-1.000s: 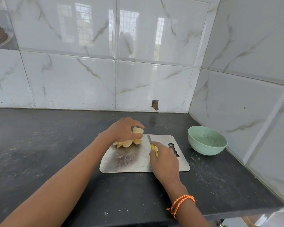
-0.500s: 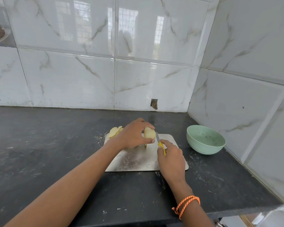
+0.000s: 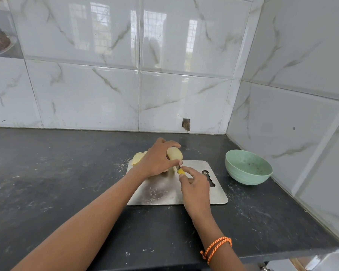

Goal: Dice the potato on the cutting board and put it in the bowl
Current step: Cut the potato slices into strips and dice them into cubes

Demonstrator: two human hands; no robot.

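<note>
Left hand (image 3: 157, 159) grips potato piece (image 3: 174, 153); right hand (image 3: 194, 184) grasps yellow-handled knife (image 3: 181, 171).

- Glossy white marble-look wall tiles (image 3: 98, 90) fill the upper frame, meeting in a corner at right.
- Window reflections (image 3: 151, 32) shine top centre.
- Dark scuffed countertop (image 3: 47, 173) spans the lower frame.

- Desk (image 3: 47, 192): a dark stone surface, scuffed and dusted with pale specks, set into a corner of marbled white wall tiles.
- Cutting board (image 3: 213, 194): a steel sheet with a handle slot, laid flat near the front edge.
- Bowl (image 3: 248, 176): pale green, stood just right of the board, near the side wall.
</note>
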